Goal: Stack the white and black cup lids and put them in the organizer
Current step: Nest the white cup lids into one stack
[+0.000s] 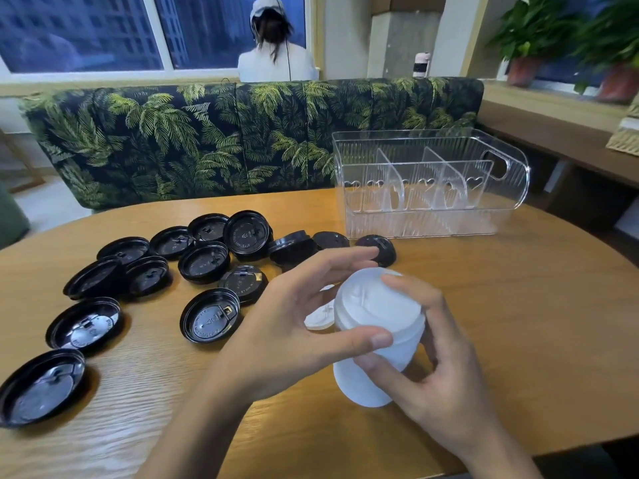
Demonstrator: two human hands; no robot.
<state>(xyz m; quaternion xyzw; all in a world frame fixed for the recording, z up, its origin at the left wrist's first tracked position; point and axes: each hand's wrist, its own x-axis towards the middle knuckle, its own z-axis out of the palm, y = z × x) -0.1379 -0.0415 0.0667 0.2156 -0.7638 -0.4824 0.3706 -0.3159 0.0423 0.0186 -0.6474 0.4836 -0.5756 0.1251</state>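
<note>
1. Sofa [173, 143]: I see a palm-print backrest running along the far edge of the bench.

2. Bench [518, 323]: rounded wooden top. It carries every item listed below.

3. Organizer [415, 219]: a clear plastic box with upright dividers. It stands at the far right of the bench, just beside the far edge, with a handle cut-out in its right end.

4. Black lids [210, 316]: these lie loose across the left half of the bench, from the near left edge up toward the organizer. Most lie rim up with the underside showing. Several overlap or touch. The two nearest the organizer lie dome up.

5. Left hand [294, 316]: I read it as largely spread. The thumb lies straight against the front rim of the white lid stack [377, 326], and the fingers reach out straight above the stack.

6. Right hand [442, 368]: the fingers and thumb curl round the right side of the white lid stack and grip it. The index finger rests on the top lid.

7. White lid stack: it is held tilted above the near middle of the bench, between both hands.

8. Single white lid [320, 318]: it lies on the bench just behind the stack and is partly hidden by it.
</note>
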